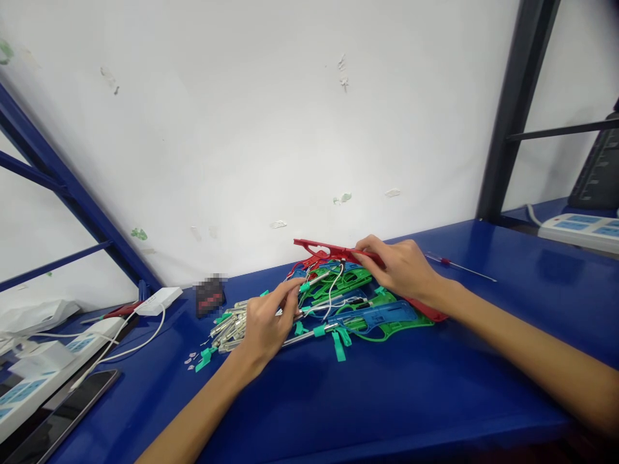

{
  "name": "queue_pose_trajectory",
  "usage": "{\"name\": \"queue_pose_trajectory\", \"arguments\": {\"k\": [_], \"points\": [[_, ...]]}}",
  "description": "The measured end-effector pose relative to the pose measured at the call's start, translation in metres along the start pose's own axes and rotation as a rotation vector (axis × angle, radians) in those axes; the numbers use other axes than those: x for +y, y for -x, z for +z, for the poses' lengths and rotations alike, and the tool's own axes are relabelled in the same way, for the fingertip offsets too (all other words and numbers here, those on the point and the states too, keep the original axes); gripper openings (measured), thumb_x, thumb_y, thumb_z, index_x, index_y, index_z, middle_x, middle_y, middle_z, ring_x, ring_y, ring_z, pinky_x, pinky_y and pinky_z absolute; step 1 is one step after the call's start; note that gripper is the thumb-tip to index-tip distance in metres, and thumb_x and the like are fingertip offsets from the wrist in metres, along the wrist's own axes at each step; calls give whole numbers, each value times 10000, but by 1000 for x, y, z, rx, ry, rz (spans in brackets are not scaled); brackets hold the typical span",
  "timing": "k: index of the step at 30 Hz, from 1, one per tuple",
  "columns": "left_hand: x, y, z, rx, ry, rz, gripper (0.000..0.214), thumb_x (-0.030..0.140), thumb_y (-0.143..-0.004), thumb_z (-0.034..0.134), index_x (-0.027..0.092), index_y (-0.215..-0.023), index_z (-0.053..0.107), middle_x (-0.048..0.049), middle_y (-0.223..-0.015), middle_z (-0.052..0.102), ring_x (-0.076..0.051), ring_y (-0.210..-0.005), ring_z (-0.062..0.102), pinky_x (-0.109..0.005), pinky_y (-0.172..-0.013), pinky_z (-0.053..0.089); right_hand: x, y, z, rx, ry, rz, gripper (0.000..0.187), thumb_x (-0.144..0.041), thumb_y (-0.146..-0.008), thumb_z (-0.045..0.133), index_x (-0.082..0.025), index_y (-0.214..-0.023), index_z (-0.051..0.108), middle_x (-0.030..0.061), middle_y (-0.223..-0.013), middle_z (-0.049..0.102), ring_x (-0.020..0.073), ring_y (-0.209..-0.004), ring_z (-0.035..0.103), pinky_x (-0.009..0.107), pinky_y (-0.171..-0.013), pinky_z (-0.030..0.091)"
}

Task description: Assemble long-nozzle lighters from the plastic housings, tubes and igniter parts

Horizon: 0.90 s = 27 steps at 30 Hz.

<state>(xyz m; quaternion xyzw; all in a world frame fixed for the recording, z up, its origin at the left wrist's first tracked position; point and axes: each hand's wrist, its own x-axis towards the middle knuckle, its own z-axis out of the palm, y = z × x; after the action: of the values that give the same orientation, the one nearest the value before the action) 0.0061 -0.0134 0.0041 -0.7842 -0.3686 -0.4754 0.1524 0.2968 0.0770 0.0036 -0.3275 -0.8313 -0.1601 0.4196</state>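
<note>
My right hand (399, 267) grips a red plastic shell (326, 247), held tilted above the pile with thumb and fingers on its right end. A white wire (333, 293) hangs beneath the shell. In my left hand (265, 319), the fingertips pinch a thin metal rod (319, 280) with teal tape on it, just below the shell. Under both hands lies a heap of green plastic shells (358, 278) and blue plastic shells (377, 314), with wires among them. Several metal rods (232, 330) with teal tape tabs (339, 348) lie around my left hand, which partly hides them.
A thin screwdriver (454, 264) lies to the right of my right hand. At the left are a phone (72, 412), a power strip (91, 345), a white adapter (158, 301) with cables, and a red-handled tool (120, 310). Behind the blue table (387, 399) stands a white wall.
</note>
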Motion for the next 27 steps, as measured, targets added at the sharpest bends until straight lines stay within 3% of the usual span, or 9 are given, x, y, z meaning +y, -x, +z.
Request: {"name": "queue_pose_trajectory", "arguments": {"k": [27], "points": [[1, -1, 0, -4, -18, -23, 211, 196, -1073, 551, 183, -1144, 749, 60, -601, 683, -69, -483, 648, -149, -506, 457, -1, 1, 2, -1, 4, -31, 281, -405, -1029, 656, -178, -1193, 678, 50, -1101, 719, 145, -863, 697, 326, -755, 616]]}}
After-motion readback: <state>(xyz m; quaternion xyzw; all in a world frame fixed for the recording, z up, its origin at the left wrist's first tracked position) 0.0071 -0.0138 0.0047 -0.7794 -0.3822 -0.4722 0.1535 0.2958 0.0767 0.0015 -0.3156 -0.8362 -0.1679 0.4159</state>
